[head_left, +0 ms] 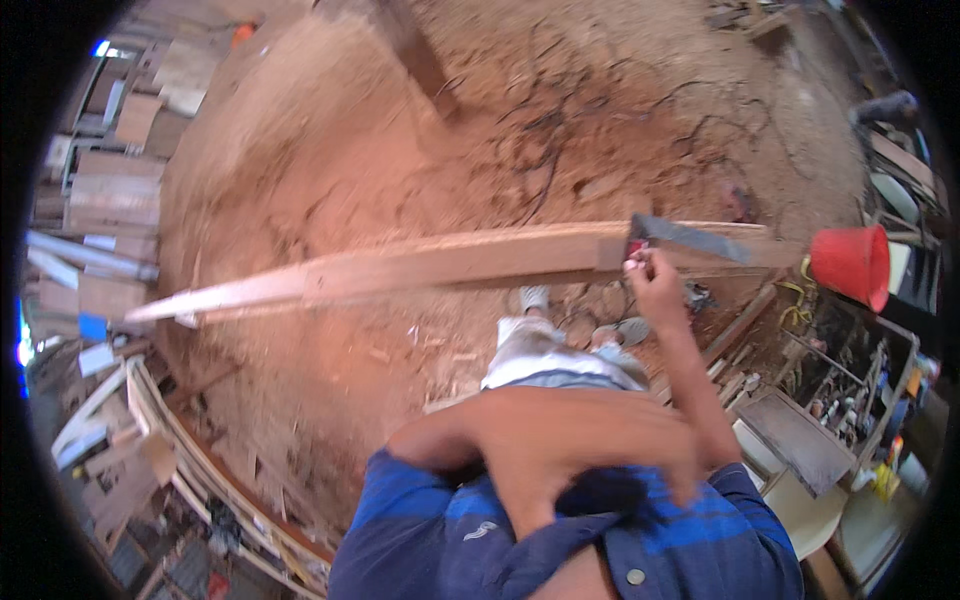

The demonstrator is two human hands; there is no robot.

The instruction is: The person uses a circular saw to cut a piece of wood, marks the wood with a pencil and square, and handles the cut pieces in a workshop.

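Observation:
My right hand [652, 275] pinches the reddish stock of a try square [695, 238]. The square's grey metal blade reaches right across the top of a long wooden beam [450, 258], close to the beam's right end. Bent across my chest, my left arm ends in my left hand [665, 455], which is smeared by motion over the front of my blue shirt. A dark patch [600, 490] shows beneath that hand; I cannot make out what it is or whether the fingers hold anything.
A red bucket [845, 265] stands off the beam's right end. Below it sits an open box [850, 390] of tools and small parts. Planks [115, 190] and boards are stacked at left. A wooden post [415, 55] rises from the reddish dirt floor, near dark cables [545, 150].

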